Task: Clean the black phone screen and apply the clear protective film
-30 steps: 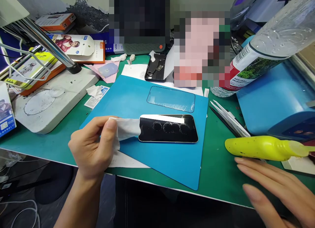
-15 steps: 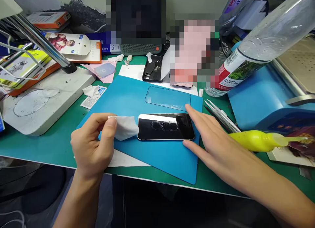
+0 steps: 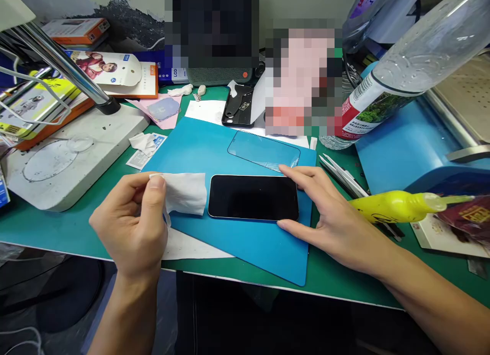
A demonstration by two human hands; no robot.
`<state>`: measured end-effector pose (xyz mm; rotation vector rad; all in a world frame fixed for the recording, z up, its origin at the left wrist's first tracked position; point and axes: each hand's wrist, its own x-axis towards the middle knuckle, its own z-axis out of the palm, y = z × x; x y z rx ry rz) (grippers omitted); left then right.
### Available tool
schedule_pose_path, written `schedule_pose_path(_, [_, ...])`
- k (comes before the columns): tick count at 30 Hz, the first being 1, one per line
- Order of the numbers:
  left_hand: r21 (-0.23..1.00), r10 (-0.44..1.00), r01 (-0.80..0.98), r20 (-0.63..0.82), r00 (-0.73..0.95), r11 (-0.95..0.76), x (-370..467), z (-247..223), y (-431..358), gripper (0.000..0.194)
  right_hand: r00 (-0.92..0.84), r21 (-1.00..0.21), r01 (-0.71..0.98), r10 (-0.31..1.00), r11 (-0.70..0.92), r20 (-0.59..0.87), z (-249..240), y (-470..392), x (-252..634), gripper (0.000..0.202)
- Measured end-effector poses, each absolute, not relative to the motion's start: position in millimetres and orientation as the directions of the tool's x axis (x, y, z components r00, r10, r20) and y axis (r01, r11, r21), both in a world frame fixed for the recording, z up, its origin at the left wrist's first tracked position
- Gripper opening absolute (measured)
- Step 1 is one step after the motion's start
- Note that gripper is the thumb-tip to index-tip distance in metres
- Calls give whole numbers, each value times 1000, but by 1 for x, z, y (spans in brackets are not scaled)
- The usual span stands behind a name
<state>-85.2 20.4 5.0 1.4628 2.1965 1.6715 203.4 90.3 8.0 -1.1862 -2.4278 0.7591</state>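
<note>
A phone with a black screen [image 3: 252, 197] lies face up on a blue mat [image 3: 245, 242]. Thumb and finger of my right hand [image 3: 325, 212] touch the long edges near its right end, gripping it between them. To the left of the phone, my left hand [image 3: 138, 217] pinches a white wipe [image 3: 187, 193] that hangs out toward the phone without touching it. Behind the phone, a clear screen protector with a black border [image 3: 264, 149] rests on the mat, close to my right fingertips.
A yellow squeeze bottle [image 3: 398, 206] and tweezers [image 3: 344, 175] lie to the right, below a large plastic bottle [image 3: 383, 104] and a blue machine [image 3: 406, 150]. A lamp base [image 3: 69, 161] stands left. A black phone [image 3: 238, 107] lies at the back.
The wipe and my left hand have moved left, away from the phone. The phone has shifted slightly left with my right hand, and the white reflection and speckles on its screen no longer show.
</note>
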Motion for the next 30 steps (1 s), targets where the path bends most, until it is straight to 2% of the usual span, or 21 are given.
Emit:
schedule_pose_path(8, [769,656,638,495,-570,-26,-86,2,22,19,-580,-598,617,809,511,92,3,91,200,71])
schedule_pose_path(13, [793,719,606,457,-523,-63,-90,2,26,21,-597,-616,602,799,508,75,4,93,201,75])
schedule_pose_path(19, [914,789,388,323,-522,-117,-114,3,36,22,-607,-625,593,792,508,68,6,97,199,76])
schedule_pose_path(22, [935,816,326,297,-495,-143,-125,14,43,18,-602,-622,589,793,517,89,6,97,198,79])
schedule_pose_path(24, [926,830,359,291,-476,-119,-128,26,47,17,-600,-620,590,795,518,93,7,96,196,80])
schedule_pose_path(26, [877,819,469,343,-460,-105,-129,42,48,17,-601,-612,596,794,520,89,8,96,195,77])
schedule_pose_path(30, [618,659,775,639,-397,-133,-121,63,38,17,-606,-594,606,791,529,86,9,96,194,72])
